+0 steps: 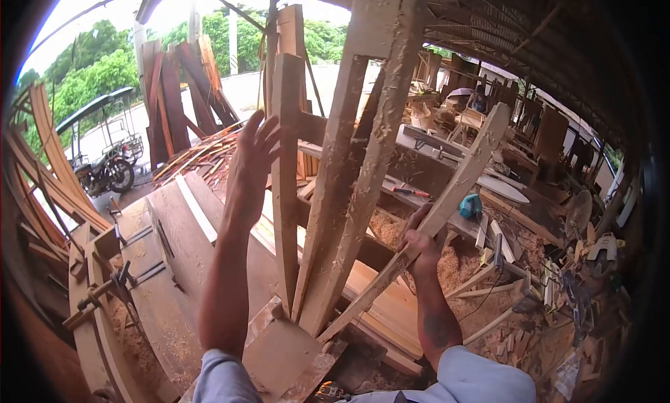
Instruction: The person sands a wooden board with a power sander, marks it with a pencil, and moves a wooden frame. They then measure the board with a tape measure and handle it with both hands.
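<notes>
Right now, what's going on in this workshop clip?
A person stands several long wooden pieces on end in an open-sided woodshop. The right hand grips a curved slat that leans in from the right. The left hand is open, fingers spread, at the edge of an upright plank; contact is unclear. Two more leaning planks meet them low down on a flat board. Sawdust lies behind.
</notes>
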### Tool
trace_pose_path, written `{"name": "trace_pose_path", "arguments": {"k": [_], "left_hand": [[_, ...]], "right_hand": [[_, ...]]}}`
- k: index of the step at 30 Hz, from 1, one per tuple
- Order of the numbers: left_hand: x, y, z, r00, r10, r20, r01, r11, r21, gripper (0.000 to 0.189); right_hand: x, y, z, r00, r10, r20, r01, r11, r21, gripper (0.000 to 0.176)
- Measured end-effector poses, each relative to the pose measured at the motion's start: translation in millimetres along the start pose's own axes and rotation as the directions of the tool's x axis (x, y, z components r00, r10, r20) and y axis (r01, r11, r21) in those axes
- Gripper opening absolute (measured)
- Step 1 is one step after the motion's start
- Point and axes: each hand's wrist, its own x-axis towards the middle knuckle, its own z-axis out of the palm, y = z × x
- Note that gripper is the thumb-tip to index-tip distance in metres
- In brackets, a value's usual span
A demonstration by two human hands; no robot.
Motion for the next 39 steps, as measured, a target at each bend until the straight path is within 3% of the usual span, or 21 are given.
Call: {"name": "trace_pose_path", "arguments": {"k": [1,2,3,7,10,12,14,20,22,25,30,35,37,39], "left_hand": [[53,4,17,0.978,-0.18,0.105,0.196,0.967,-0.164,0.09],[91,11,34,0.903,-0.298,0.311,0.378,0.894,-0.242,0.093],[120,2,47,0.825,-0.222,0.519,0.277,0.96,-0.03,0.087],[126,22,104,0.926,-0.119,0.359,0.17,0.979,-0.113,0.082],[108,40,107,0.974,-0.099,0.203,0.136,0.974,-0.18,0.079],[98,56,99,0.93,-0.18,0.321,0.242,0.956,-0.166,0.086],[102,58,91,0.923,-0.186,0.337,0.267,0.94,-0.21,0.087],[90,79,76,0.954,-0.134,0.267,0.187,0.965,-0.184,0.084],[91,78,71,0.959,-0.029,0.283,0.097,0.969,-0.227,0.082],[78,92,68,0.975,0.025,0.223,0.02,0.98,-0.2,0.074],[73,108,68,0.97,0.056,0.238,-0.002,0.976,-0.219,0.074],[78,125,69,0.951,0.123,0.283,-0.048,0.965,-0.257,0.074],[81,126,65,0.92,0.161,0.357,-0.044,0.948,-0.316,0.074],[82,131,52,0.86,0.202,0.469,0.001,0.918,-0.397,0.074]], "right_hand": [[-7,-4,4,1.0,0.002,0.014,-0.002,1.0,0.017,0.043],[-14,-9,7,0.999,0.006,0.034,-0.007,1.0,0.03,0.042],[-19,-12,6,0.999,-0.018,0.047,0.019,1.0,-0.013,0.039],[-29,-17,6,0.992,-0.081,0.099,0.073,0.994,0.085,0.042],[-25,-15,2,0.994,-0.069,0.09,0.061,0.994,0.09,0.044],[-23,-7,-3,0.996,-0.044,0.077,0.037,0.995,0.093,0.047],[-19,-8,1,0.986,-0.065,0.151,0.049,0.993,0.107,0.049],[-24,-16,15,0.981,-0.085,0.173,0.071,0.994,0.089,0.051],[-28,-18,20,0.981,-0.063,0.186,0.046,0.995,0.091,0.051],[-32,-26,21,0.947,-0.095,0.306,0.081,0.995,0.058,0.049],[-36,-32,28,0.977,-0.08,0.199,0.062,0.994,0.093,0.05],[-46,-32,33,0.98,-0.095,0.172,0.103,0.994,-0.032,0.046],[-52,-28,35,0.982,-0.101,0.156,0.113,0.991,-0.066,0.043],[-58,-25,40,0.978,-0.102,0.18,0.117,0.991,-0.071,0.051]]}}
